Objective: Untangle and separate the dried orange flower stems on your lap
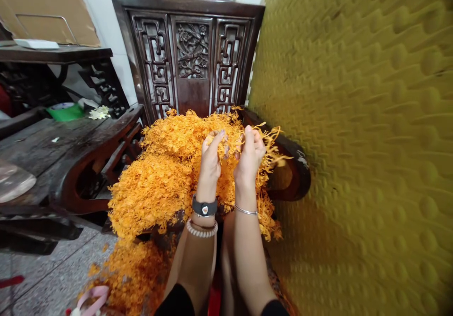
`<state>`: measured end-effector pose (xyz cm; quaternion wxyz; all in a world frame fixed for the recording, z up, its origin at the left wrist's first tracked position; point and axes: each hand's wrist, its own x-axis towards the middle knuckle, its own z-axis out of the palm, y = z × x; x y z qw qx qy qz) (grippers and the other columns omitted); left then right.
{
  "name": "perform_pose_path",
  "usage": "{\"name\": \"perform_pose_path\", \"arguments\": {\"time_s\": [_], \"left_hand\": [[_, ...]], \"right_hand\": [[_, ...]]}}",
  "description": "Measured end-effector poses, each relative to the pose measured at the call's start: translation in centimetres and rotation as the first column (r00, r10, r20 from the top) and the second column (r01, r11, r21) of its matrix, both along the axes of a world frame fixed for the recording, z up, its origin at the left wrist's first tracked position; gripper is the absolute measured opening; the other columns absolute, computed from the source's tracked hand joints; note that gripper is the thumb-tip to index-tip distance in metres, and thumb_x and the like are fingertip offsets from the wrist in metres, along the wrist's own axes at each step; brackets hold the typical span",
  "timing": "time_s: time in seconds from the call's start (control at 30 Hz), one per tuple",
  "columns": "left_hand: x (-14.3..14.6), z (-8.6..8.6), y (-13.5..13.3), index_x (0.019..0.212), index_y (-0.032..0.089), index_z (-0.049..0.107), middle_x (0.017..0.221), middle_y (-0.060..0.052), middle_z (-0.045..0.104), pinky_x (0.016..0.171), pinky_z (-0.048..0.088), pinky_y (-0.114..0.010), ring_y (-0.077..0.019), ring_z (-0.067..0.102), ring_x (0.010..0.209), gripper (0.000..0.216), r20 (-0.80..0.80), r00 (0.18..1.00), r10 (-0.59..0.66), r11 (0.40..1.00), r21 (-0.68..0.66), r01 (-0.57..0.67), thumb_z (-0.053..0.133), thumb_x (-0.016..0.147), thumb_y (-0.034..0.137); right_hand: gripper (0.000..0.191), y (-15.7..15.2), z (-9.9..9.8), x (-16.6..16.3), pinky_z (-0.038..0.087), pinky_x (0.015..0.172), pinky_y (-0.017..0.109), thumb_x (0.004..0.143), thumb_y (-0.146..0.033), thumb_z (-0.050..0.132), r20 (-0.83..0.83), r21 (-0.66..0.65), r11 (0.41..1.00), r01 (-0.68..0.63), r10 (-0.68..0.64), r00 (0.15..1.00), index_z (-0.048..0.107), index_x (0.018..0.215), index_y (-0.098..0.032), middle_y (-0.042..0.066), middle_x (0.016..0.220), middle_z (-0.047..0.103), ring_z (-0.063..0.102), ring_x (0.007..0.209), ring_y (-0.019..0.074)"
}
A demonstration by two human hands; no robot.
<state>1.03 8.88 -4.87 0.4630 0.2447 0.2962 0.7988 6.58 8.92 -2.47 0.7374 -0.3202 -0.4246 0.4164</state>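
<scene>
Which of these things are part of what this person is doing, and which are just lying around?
Seemingly part of the work:
- orange strands in the right hand
- left hand, beside it
- orange heap on the carved chair

Apparently just lying about:
- green roll
- pale flower-like piece
- flat white object
- cardboard

light glints off the carved chair back (193,94); edges stretch and blur.
</scene>
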Motion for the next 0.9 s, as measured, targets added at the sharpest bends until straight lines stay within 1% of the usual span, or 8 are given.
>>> {"name": "perform_pose_path", "arguments": {"time_s": [0.17, 0.3, 0.4, 0.53, 0.6, 0.67, 0.8, 0.9], "left_hand": [[0.0, 0.2, 0.2, 0.101, 0.023, 0.060, 0.080, -0.002, 0.060, 0.053, 0.045, -0.021, -0.0088, 0.053, 0.060, 0.030, -0.127, 0.991, -0.047, 0.992, 0.114, 0.062, 0.064, 0.074, 0.036], [0.0, 0.3, 0.0, 0.080, 0.019, 0.059, 0.064, 0.001, 0.051, 0.041, 0.033, -0.021, -0.0054, 0.039, 0.043, 0.036, -0.140, 0.989, -0.045, 0.998, 0.028, 0.049, 0.052, 0.077, 0.054], [-0.2, 0.1, -0.1, 0.064, 0.018, 0.051, 0.054, 0.002, 0.045, 0.042, 0.030, -0.023, -0.0064, 0.036, 0.041, 0.049, -0.254, 0.967, 0.010, 0.999, 0.033, -0.002, 0.040, 0.078, 0.064], [-0.5, 0.1, -0.5, 0.055, 0.017, 0.052, 0.054, 0.000, 0.050, 0.060, 0.040, -0.027, -0.0103, 0.046, 0.054, 0.045, -0.600, 0.796, 0.076, 0.980, 0.191, 0.050, 0.051, 0.075, 0.058], [-0.5, 0.2, -0.6, 0.054, 0.017, 0.052, 0.055, 0.000, 0.052, 0.065, 0.040, -0.027, -0.0105, 0.048, 0.057, 0.041, -0.683, 0.726, 0.082, 0.970, 0.223, 0.101, 0.054, 0.076, 0.052], [-0.6, 0.3, -0.6, 0.056, 0.017, 0.053, 0.055, 0.000, 0.051, 0.059, 0.039, -0.026, -0.0096, 0.046, 0.054, 0.039, -0.651, 0.756, 0.070, 0.967, 0.230, 0.109, 0.054, 0.077, 0.049], [-0.7, 0.2, -0.5, 0.060, 0.016, 0.052, 0.055, 0.003, 0.043, 0.047, 0.032, -0.023, -0.0067, 0.038, 0.047, 0.035, -0.419, 0.906, 0.066, 0.982, 0.189, 0.016, 0.061, 0.072, 0.047], [-1.1, 0.3, -0.9, 0.068, 0.016, 0.053, 0.054, 0.004, 0.039, 0.043, 0.030, -0.022, -0.0058, 0.035, 0.044, 0.032, -0.333, 0.940, -0.069, 0.993, 0.066, 0.096, 0.065, 0.069, 0.046]], "right_hand": [[0.029, 0.1, 0.0, 0.1, 0.021, 0.038, 0.020, 0.077, -0.040, 0.055, 0.014, -0.041, 0.999, -0.030, 0.031, 0.999, 0.041, 0.061, -0.020, -0.008, 0.050, 0.031, 0.026, 0.038, 0.0038], [0.029, 0.1, 0.0, 0.1, 0.019, 0.035, 0.019, 0.077, -0.041, 0.055, -0.004, -0.036, 0.999, -0.028, 0.028, 1.000, 0.040, 0.062, -0.021, -0.009, 0.045, 0.032, 0.027, 0.034, 0.0035], [0.032, -0.1, 0.1, 0.1, 0.020, 0.034, 0.020, 0.077, -0.044, 0.055, -0.038, -0.041, 0.997, -0.063, 0.062, 0.997, 0.037, 0.062, -0.022, -0.010, 0.042, 0.035, 0.028, 0.032, 0.0038], [0.038, 0.0, 0.2, 0.4, 0.017, 0.034, 0.021, 0.075, -0.045, 0.057, -0.051, -0.078, 0.979, -0.191, 0.187, 0.981, 0.035, 0.056, -0.022, -0.010, 0.040, 0.032, 0.024, 0.030, 0.0031], [0.041, 0.1, 0.3, 0.7, 0.014, 0.034, 0.022, 0.075, -0.046, 0.057, -0.021, -0.092, 0.972, -0.216, 0.215, 0.976, 0.034, 0.051, -0.021, -0.009, 0.038, 0.031, 0.022, 0.029, 0.0033], [0.044, 0.1, 0.4, 1.2, 0.015, 0.034, 0.022, 0.077, -0.050, 0.053, 0.059, -0.110, 0.967, -0.229, 0.236, 0.970, 0.037, 0.048, -0.021, -0.008, 0.036, 0.034, 0.025, 0.029, 0.0039], [0.044, -0.7, 0.9, 2.7, 0.024, 0.035, 0.022, 0.079, -0.053, 0.049, 0.373, -0.142, 0.960, -0.243, 0.279, 0.885, 0.052, 0.052, -0.018, -0.004, 0.040, 0.046, 0.037, 0.031, 0.0051], [0.039, -1.9, 1.7, 3.8, 0.027, 0.036, 0.022, 0.079, -0.049, 0.052, 0.505, -0.049, 0.980, -0.191, 0.190, 0.842, 0.057, 0.057, -0.017, -0.004, 0.042, 0.047, 0.037, 0.033, 0.0046]]}}
